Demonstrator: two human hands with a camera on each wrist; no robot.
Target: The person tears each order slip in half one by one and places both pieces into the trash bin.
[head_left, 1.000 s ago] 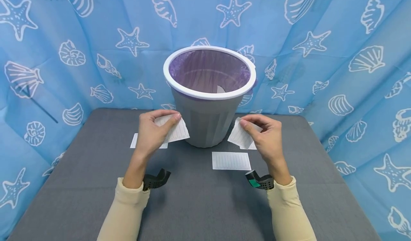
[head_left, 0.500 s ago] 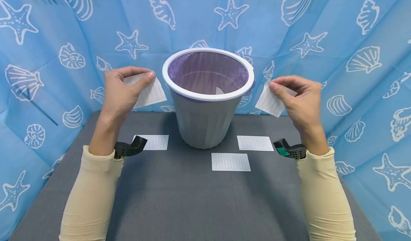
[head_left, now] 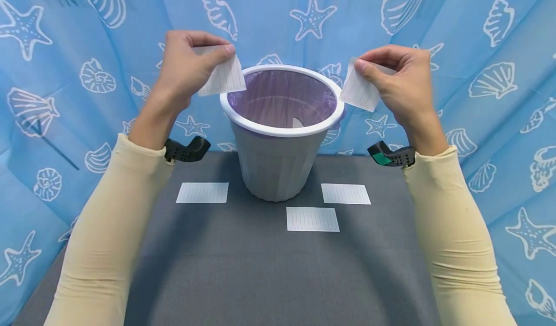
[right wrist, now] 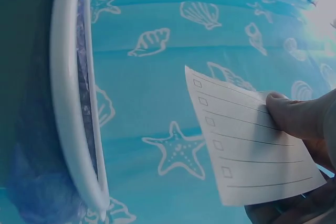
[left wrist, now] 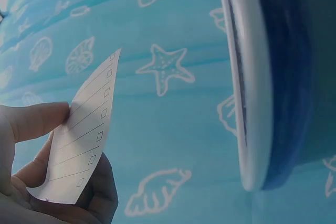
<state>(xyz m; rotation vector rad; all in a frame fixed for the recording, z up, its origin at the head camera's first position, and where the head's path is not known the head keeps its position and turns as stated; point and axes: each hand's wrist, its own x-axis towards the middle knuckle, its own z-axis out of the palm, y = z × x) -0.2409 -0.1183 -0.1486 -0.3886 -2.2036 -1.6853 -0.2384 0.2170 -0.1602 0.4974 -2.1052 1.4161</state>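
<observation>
A grey bin (head_left: 278, 166) stands mid-frame. Upper left, the left hand (head_left: 187, 65) pinches lined paper (head_left: 226, 77) between thumb and fingers; upper right, the right hand (head_left: 404, 82) pinches a second sheet (head_left: 358, 92), their printed boxes (left wrist: 103, 113) clear only in the wrist views.

A flat, dark grey, matte, cloth-like tabletop (head_left: 278, 277) carries an upright, round, tapering grey waste bin (head_left: 275, 166) with a white rim (head_left: 280, 132) and a thin purple plastic liner (head_left: 282, 89). To the left of the bin's base, apart from it, lies a white, rectangular, thin-lined paper sheet (head_left: 202, 192). A second white, rectangular, lined paper sheet (head_left: 346, 194) lies to the right of the bin's base, also apart from it. A third white, rectangular, lined paper sheet (head_left: 312, 219) lies just in front of the bin and slightly to its right, near the second sheet. All three lie flat, their ruled lines running toward the bin's side of the tabletop.
</observation>
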